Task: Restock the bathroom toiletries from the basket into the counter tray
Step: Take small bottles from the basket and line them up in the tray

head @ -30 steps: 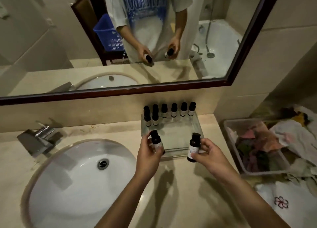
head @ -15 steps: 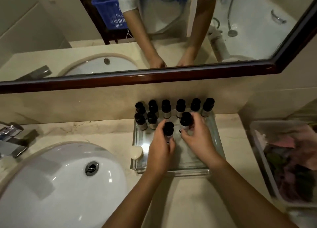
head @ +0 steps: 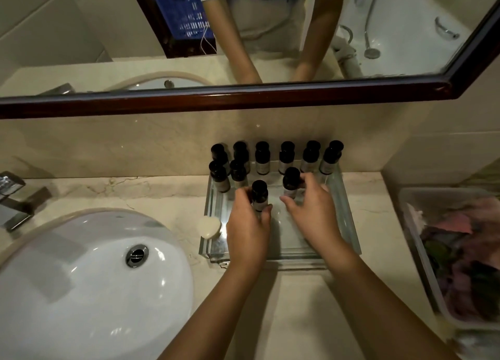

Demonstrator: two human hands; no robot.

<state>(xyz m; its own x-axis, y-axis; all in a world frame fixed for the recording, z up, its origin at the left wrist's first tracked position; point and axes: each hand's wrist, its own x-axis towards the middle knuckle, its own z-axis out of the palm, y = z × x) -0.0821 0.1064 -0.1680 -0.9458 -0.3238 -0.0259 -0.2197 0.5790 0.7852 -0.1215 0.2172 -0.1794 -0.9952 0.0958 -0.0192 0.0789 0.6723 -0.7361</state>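
A clear glass tray point(head: 349, 224) lies on the beige counter against the back wall. Several small black-capped bottles point(head: 286, 156) stand upright in rows along its far side. My left hand point(head: 249, 229) grips one more small bottle point(head: 259, 193), upright, in the tray's middle. My right hand point(head: 311, 210) holds another small bottle point(head: 290, 181) between thumb and fingers just to the right of it, in front of the back row. A blue basket point(head: 181, 10) shows only in the mirror, behind me.
A white sink point(head: 81, 284) with a chrome drain fills the left, with a chrome faucet point(head: 13, 197) at its far left. A pale soap bar point(head: 208, 227) sits at the tray's left edge. A clear plastic bin point(head: 422, 265) of colourful cloths stands at the right.
Both hands carried their bottles from in front of the tray into it. Since half a second ago they have drawn back slightly, bottles standing in the tray's second row.
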